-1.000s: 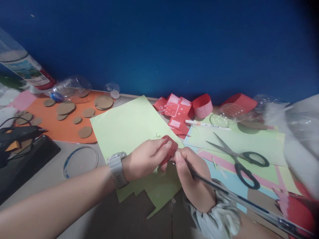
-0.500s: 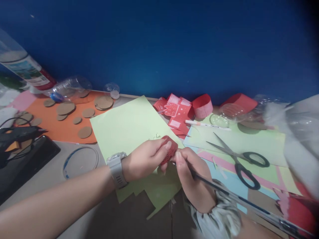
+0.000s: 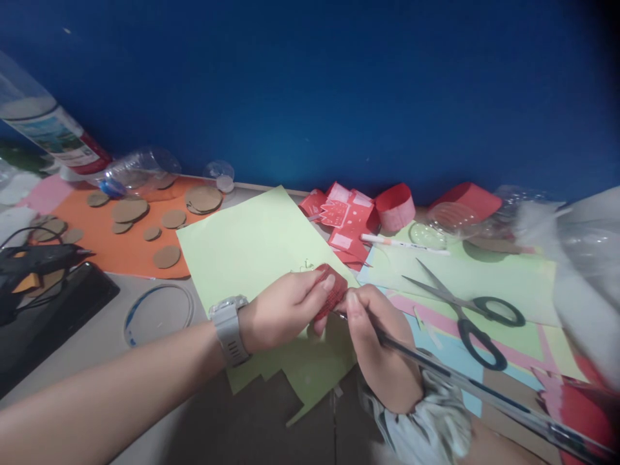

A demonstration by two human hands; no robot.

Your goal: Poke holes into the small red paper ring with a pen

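My left hand (image 3: 285, 307), with a grey watch (image 3: 229, 329) on its wrist, pinches a small red textured piece (image 3: 334, 292) between thumb and fingers. Close beside it on the right, my right hand (image 3: 382, 342) is closed around a long, dark and clear pen (image 3: 465, 384). The pen's tip end reaches the red piece's lower right edge, and its shaft runs down to the lower right. Beneath both hands lies a light green sheet (image 3: 247, 239) with a jagged cut lower edge. The exact contact between tip and red piece is partly hidden by my fingers.
Black-handled scissors (image 3: 460, 307) lie open on coloured papers at the right. Red paper pieces (image 3: 346, 216) and a white marker (image 3: 404, 244) are behind. Cardboard discs (image 3: 130, 210) rest on orange paper (image 3: 97, 242) at left, near a glue gun (image 3: 39, 265) and a bottle (image 3: 58, 139).
My right hand and the pen have shifted very slightly right, away from the red piece. The whole view has moved a little. Both hands keep their holds.
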